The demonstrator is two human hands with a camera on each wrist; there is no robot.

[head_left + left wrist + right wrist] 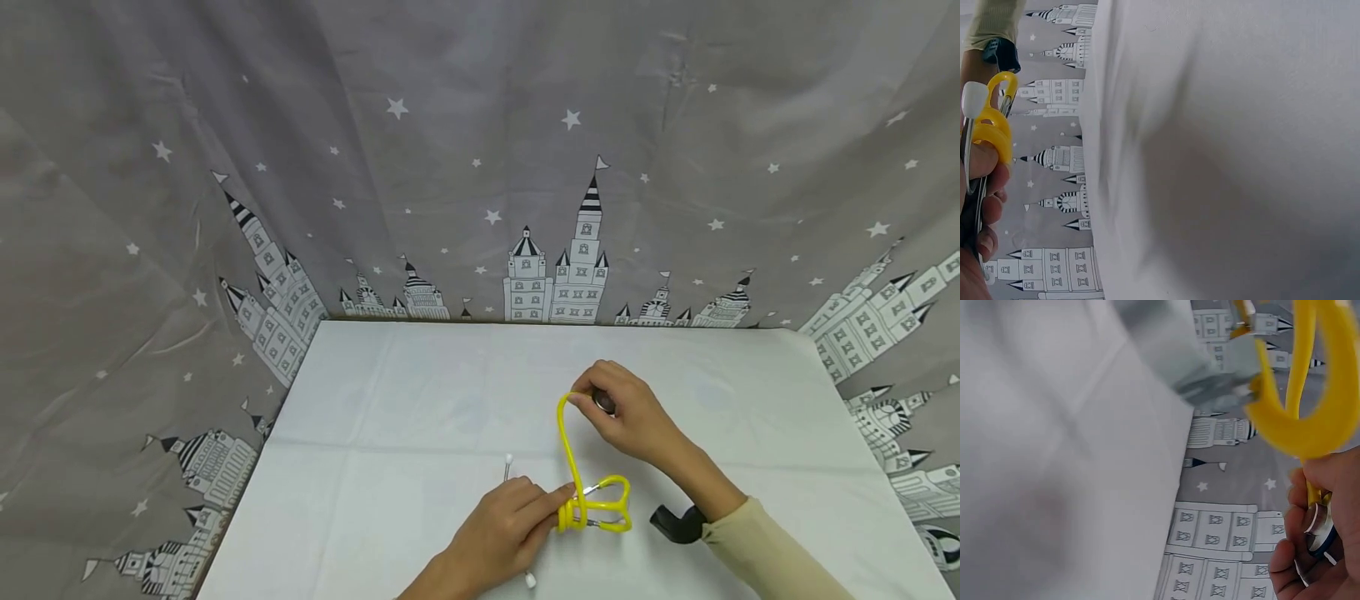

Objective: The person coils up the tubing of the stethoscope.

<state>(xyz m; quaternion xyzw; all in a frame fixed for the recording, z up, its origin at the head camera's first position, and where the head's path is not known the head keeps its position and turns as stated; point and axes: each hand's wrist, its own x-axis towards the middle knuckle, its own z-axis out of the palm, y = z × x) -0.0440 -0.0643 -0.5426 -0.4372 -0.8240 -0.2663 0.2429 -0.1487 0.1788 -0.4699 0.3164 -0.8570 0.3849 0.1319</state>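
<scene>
A stethoscope with yellow tubing [568, 450] is held between both hands over the white table. My left hand [510, 533] grips its bundled part, where the tubing wraps around itself and two loops [618, 504] stick out to the right. White ear tips [508, 458] on thin metal tubes poke out on either side of this hand; one ear tip [975, 100] looms large in the left wrist view. Farther back, my right hand [626, 412] holds the round chest piece [603, 402] and the tubing's end. From there a single length of tube curves down to the bundle.
The white-covered table [390, 400] runs back to a grey curtain [450, 167] printed with castles and stars, which also hangs along both sides. A black device [677, 525] is strapped at the right wrist, beside the beige sleeve [772, 550].
</scene>
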